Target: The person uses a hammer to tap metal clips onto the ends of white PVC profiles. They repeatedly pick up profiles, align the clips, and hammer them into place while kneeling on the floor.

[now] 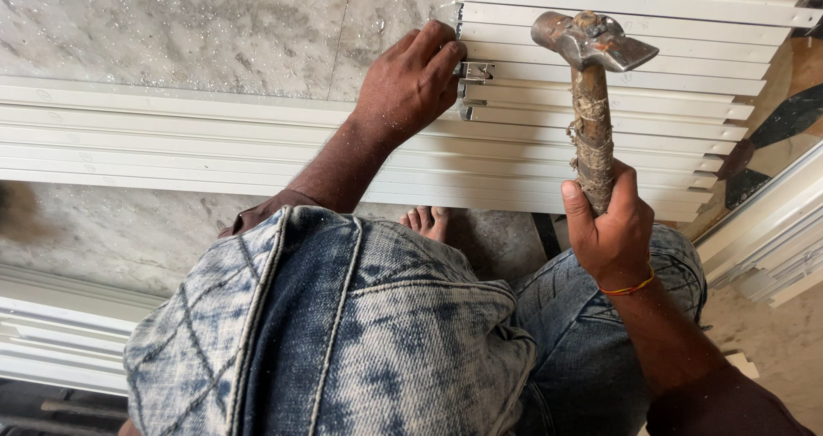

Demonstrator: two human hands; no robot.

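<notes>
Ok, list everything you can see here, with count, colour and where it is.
White profile strips: many, white, stacked flat across the floor.
Metal bracket: one, silver, at a strip end under the left fingers.
Hammer: one, rusty head, fibre-wrapped handle, raised above the strips.
Floor: grey marble, with a dark inlay at right.
More white strips: several, lower left.
Wrist thread: one, red-yellow, right wrist.
Jeans: faded blue, bottom centre.
Bare foot: one, between the knees.
Left hand: on the strip ends.
Right hand: gripping the hammer handle.

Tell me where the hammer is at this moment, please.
In the head view, the hammer is at upper right, upright in the right hand, its head above the white profiles stacked on the floor.
</notes>
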